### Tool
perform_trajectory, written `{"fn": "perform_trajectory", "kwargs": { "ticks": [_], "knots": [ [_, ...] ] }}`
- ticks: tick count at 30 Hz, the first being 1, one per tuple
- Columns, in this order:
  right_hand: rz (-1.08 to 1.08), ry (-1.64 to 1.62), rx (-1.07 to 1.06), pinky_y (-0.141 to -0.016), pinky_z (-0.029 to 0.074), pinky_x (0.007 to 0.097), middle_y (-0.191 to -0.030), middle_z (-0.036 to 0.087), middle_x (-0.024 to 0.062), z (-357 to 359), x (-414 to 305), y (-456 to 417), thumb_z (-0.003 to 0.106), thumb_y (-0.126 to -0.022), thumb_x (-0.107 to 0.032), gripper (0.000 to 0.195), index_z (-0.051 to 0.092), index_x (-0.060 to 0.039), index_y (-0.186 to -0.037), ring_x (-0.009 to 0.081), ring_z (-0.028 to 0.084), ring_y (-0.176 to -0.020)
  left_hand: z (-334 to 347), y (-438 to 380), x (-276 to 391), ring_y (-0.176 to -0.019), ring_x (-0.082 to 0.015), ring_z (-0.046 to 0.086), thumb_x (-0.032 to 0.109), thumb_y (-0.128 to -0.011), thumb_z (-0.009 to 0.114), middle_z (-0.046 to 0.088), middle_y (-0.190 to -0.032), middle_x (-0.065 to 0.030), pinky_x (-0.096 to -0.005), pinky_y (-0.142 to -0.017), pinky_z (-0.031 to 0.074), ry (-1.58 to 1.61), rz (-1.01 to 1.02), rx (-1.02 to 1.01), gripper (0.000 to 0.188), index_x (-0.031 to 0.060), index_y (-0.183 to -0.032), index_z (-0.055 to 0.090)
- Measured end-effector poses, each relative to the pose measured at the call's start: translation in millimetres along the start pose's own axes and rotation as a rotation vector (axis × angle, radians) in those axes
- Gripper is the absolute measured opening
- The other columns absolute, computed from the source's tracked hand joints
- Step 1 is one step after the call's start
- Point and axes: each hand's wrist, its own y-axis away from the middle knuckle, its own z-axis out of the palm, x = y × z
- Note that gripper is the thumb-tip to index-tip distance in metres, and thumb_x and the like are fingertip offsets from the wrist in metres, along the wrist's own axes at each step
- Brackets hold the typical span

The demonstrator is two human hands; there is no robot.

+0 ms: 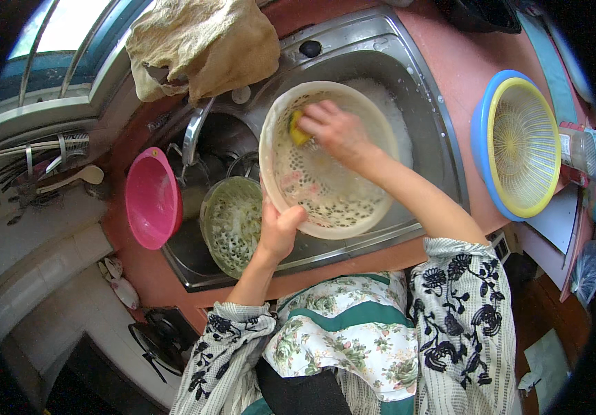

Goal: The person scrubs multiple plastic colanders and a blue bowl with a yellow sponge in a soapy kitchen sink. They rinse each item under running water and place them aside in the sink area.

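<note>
My left hand (pixel 279 228) grips the lower left rim of a whitish plastic colander (pixel 352 194), tilted over the right basin of a stainless steel sink (pixel 430 137). Inside the colander, my right hand (pixel 337 129) presses a yellow sponge (pixel 298 128) to the upper left inner wall. Its fingers are slightly blurred. White suds lie in the basin behind the colander. A greenish colander (pixel 233 223) with suds in it rests over the left part of the sink, close to my left wrist.
A pink plastic bowl (pixel 153 199) leans at the sink's left edge, near the metal faucet (pixel 194 129). Beige cloth (pixel 210 46) hangs above the faucet. On the right counter stands a yellow mesh basket (pixel 523 148) inside a blue basin (pixel 480 145). Utensils hang at the left wall.
</note>
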Motion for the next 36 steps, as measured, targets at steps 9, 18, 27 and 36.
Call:
{"fn": "perform_trajectory", "kwargs": {
  "ticks": [9,18,27,36],
  "knots": [
    [0.616,-0.519,-0.351,-0.078,0.047,0.0441,-0.102,0.053,0.0135,-4,-58,64,0.062,-0.07,-0.015,0.033,0.052,-0.0033,-0.099,0.0341,0.054,-0.096,0,-14,-17,-0.123,-0.0271,0.036,-0.006,-0.059,0.045,0.035,-0.131,-0.014,-0.0376,-0.102,0.033,-0.556,0.468,-0.014,0.085,0.0047,-0.14,0.022],
    [0.654,-0.347,0.319,-0.075,0.048,0.0353,-0.094,0.055,0.0142,-1,4,42,0.059,-0.07,-0.005,0.031,0.055,0.0007,-0.1,0.0274,0.058,-0.085,21,1,-22,-0.12,-0.0235,0.037,-0.005,-0.058,0.047,0.037,-0.123,-0.0113,-0.0352,-0.102,0.032,-0.27,0.271,-0.031,0.085,0.0082,-0.138,0.022],
    [0.302,-0.93,-0.123,-0.075,0.047,0.0326,-0.096,0.056,0.0094,-12,-81,55,0.059,-0.071,-0.004,0.023,0.06,-0.0039,-0.094,0.0232,0.056,-0.089,9,19,6,-0.104,-0.0183,0.046,-0.005,-0.06,0.044,0.041,-0.119,-0.0087,-0.0304,-0.092,0.039,-0.329,0.336,0.051,0.078,0.0087,-0.135,0.028],
    [-0.162,0.378,0.137,-0.082,0.039,0.0363,-0.105,0.053,-0.0039,-17,23,55,0.059,-0.072,-0.017,0.022,0.06,-0.0207,-0.093,0.0172,0.047,-0.102,21,33,6,-0.12,-0.0242,0.035,-0.005,-0.059,0.042,0.035,-0.128,-0.0116,-0.0365,-0.101,0.034,-0.451,0.397,-0.002,0.08,0.0064,-0.137,0.029]
  ]
}}
